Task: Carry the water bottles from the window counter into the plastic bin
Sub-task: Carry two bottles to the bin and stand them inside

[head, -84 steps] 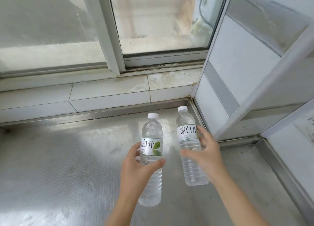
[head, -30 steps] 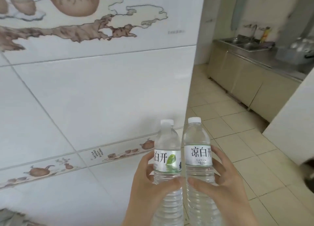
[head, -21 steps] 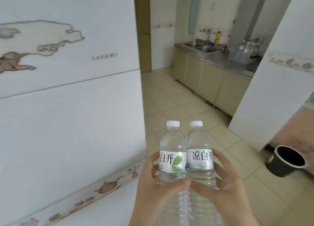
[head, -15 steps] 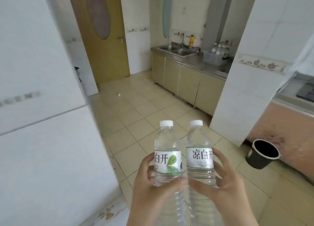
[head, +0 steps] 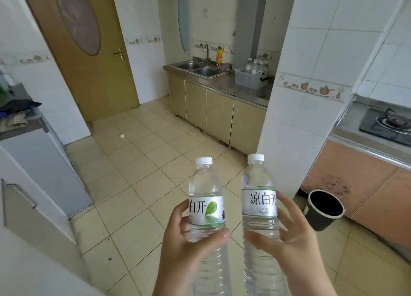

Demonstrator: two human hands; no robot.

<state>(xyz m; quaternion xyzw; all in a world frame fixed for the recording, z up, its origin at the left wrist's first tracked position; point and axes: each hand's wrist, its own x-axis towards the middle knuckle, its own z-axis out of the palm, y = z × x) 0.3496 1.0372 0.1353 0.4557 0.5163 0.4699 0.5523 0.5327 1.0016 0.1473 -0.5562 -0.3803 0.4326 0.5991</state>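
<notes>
two bottles, one in each hand

the left hand [head: 189, 246] is wrapped around the left water bottle [head: 206, 198]. the right hand [head: 295, 249] is wrapped around the right water bottle [head: 259, 198]. both bottles stand straight up, close but not touching, over the tiled floor [head: 138, 162]. far off, the plastic bin [head: 249, 79] sits on the counter [head: 224, 85] by the sink [head: 200, 68], with bottles in it.

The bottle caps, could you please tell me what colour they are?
Both caps are white, seen clearly in the head view.
</notes>
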